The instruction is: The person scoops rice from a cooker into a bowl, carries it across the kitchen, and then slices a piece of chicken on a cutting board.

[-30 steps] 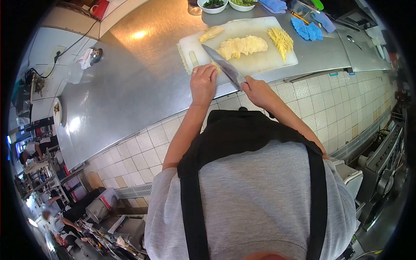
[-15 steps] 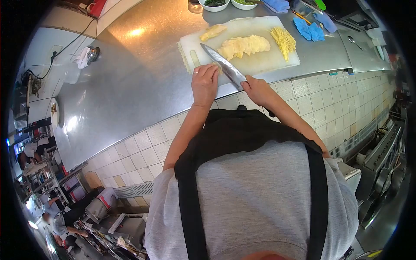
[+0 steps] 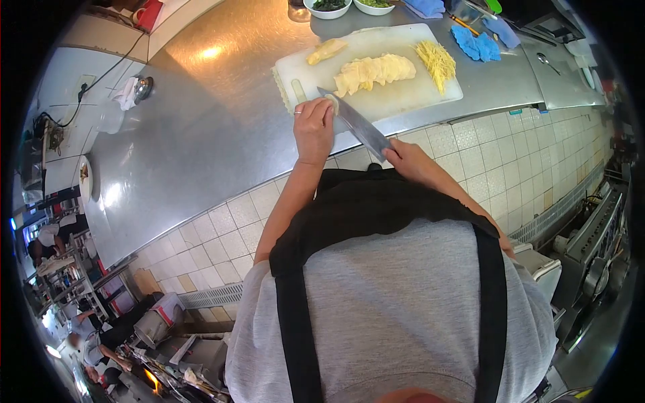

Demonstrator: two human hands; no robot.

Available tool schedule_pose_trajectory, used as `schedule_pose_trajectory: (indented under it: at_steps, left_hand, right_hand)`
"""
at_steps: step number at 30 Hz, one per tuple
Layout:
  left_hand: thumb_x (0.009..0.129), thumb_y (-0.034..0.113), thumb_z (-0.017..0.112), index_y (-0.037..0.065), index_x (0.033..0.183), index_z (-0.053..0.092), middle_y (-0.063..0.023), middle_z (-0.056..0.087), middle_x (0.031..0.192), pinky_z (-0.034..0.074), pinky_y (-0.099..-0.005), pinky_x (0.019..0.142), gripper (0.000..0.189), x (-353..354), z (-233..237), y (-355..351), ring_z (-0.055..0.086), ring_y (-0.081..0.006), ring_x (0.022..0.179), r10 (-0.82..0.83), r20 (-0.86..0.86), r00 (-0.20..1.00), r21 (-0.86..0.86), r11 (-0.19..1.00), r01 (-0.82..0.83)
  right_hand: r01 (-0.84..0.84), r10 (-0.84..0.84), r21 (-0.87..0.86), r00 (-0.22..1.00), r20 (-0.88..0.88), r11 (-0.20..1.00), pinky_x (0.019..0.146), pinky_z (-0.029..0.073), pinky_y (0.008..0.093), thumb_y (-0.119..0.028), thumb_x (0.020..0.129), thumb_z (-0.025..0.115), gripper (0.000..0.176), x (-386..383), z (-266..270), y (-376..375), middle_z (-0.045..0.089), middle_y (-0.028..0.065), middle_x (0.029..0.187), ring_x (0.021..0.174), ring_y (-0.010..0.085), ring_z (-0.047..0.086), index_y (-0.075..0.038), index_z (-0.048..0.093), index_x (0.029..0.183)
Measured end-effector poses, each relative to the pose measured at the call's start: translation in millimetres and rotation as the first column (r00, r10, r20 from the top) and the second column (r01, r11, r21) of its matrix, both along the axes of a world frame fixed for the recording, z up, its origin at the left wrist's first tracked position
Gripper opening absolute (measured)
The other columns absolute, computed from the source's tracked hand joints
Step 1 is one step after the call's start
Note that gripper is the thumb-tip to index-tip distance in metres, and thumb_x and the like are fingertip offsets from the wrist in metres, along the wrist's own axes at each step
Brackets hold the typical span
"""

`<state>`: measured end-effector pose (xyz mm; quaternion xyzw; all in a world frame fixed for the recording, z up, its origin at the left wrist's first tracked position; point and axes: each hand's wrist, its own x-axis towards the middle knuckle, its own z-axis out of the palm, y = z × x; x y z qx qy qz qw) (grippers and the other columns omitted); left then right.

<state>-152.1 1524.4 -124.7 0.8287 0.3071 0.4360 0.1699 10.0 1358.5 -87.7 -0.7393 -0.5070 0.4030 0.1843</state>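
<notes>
Piece: a small pale piece (image 3: 331,101) lies at the near left part of the white board (image 3: 396,101), upper centre of the frame, mostly hidden under the fingers.
Left hand: the left hand (image 3: 314,131) lies palm down, fingers curled over the piece and pinning it to the board. A ring shows on one finger. The forearm runs straight down the frame to the body.
Right hand: the right hand (image 3: 408,158) is clamped on the handle of a knife (image 3: 355,121), low and right of the left hand, at the desk's near edge. The wrist is angled so the blade points up and left.
Blade: its tip sits at the left fingertips, touching or just beside them; I cannot tell which.
Risk, cut: the piece looks small and the fingers lie right by the edge. A fingertip poking past the knuckles would probably meet the blade.
Risk, slip: a short, moist piece could skid under pressure and pull the fingers into the knife's path.
Rest of board: a pile of slices (image 3: 373,70) in the middle, fine shreds (image 3: 437,62) at the right, a whole chunk (image 3: 326,51) at the far left.
Desk: the steel desk (image 3: 215,114) carries the board, with blue cloths (image 3: 476,44) and bowls (image 3: 328,7) along the top of the frame.
</notes>
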Motion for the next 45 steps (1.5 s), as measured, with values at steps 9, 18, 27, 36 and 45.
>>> schedule_pose_trajectory:
  at_steps: [9,18,27,36,45]
  left_hand:
    - [0.076,0.005,0.064,0.005,0.086,0.068,-0.0096,0.066,0.091,0.047,-0.0376,0.079,0.010,17.2,16.1,33.2,0.058,-0.0294,0.088,-0.056,-0.128,0.990,-0.023,0.998,0.054]
    - [0.080,0.008,0.063,0.005,0.092,0.069,-0.0079,0.067,0.099,0.047,-0.0362,0.083,0.014,24.9,18.1,62.1,0.061,-0.0269,0.091,-0.276,-0.279,0.920,-0.094,0.961,0.259]
    - [0.079,0.005,0.064,0.004,0.093,0.065,-0.0114,0.065,0.097,0.049,-0.0365,0.079,0.014,-6.1,13.5,11.3,0.060,-0.0284,0.092,-0.020,-0.048,0.999,-0.258,0.966,0.007]
    - [0.074,0.005,0.068,0.005,0.092,0.066,-0.0096,0.064,0.099,0.046,-0.0382,0.082,0.018,0.6,16.6,-5.1,0.058,-0.0304,0.092,-0.041,-0.144,0.989,-0.087,0.996,0.029]
    - [0.073,0.004,0.069,0.004,0.089,0.066,-0.0090,0.065,0.094,0.046,-0.0376,0.081,0.017,-1.3,13.7,-9.6,0.059,-0.0292,0.089,-0.007,-0.143,0.990,-0.035,0.999,0.002]
  right_hand:
    - [0.010,-0.016,-0.076,0.997,-0.080,0.997,0.073,0.047,0.0452,-0.032,0.093,0.048,0.033,4.6,-3.9,-7.6,0.062,0.0255,0.083,0.081,0.0429,0.060,0.001,0.054,0.092]
    - [-0.004,0.000,-0.053,0.997,-0.073,0.999,0.074,0.046,0.0467,-0.031,0.092,0.047,0.033,3.7,6.0,-3.6,0.061,0.0272,0.086,0.083,0.0445,0.059,0.001,0.054,0.093]
    - [0.103,-0.101,0.085,0.995,-0.024,0.991,0.071,0.045,0.0497,-0.030,0.093,0.047,0.032,10.2,14.6,-3.2,0.061,0.0279,0.081,0.079,0.0467,0.058,0.001,0.054,0.094]
    - [0.093,-0.095,0.101,0.995,0.020,0.991,0.070,0.043,0.0524,-0.029,0.093,0.046,0.032,11.6,-3.7,11.1,0.059,0.0305,0.078,0.078,0.0485,0.057,0.002,0.051,0.091]
    - [0.043,-0.047,0.102,0.998,0.038,0.994,0.071,0.044,0.0517,-0.030,0.093,0.045,0.032,15.3,9.3,11.1,0.060,0.0297,0.080,0.080,0.0485,0.057,0.001,0.051,0.092]
